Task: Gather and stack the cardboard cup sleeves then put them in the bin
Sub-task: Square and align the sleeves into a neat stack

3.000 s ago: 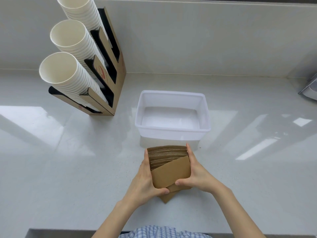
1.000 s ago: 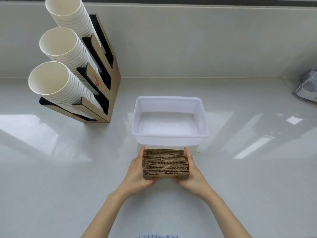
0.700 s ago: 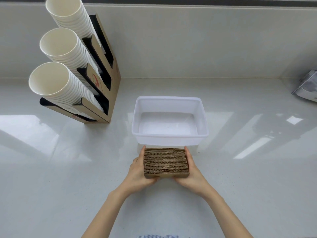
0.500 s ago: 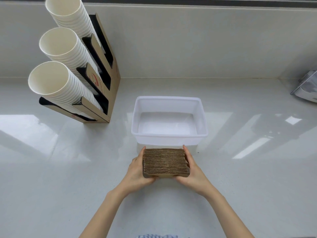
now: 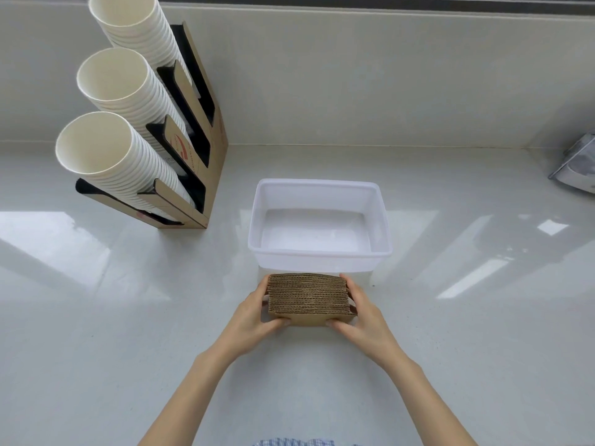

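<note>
While squeezed at both ends by the left hand (image 5: 252, 312) and right hand (image 5: 363, 312), the light, slippery stack of sleeves (image 5: 308, 299) is held just before the empty bin (image 5: 318, 254).

Brown corrugated cup sleeves (image 5: 308, 297), translucent white bin (image 5: 318, 188), white paper cups (image 5: 106, 149), glossy pale grey worktop (image 5: 450, 333).

Both hands, left hand (image 5: 249, 320) and right hand (image 5: 365, 318), clasp the stack of sleeves (image 5: 308, 298) just before the empty bin (image 5: 318, 252) on the worktop (image 5: 450, 333).
</note>
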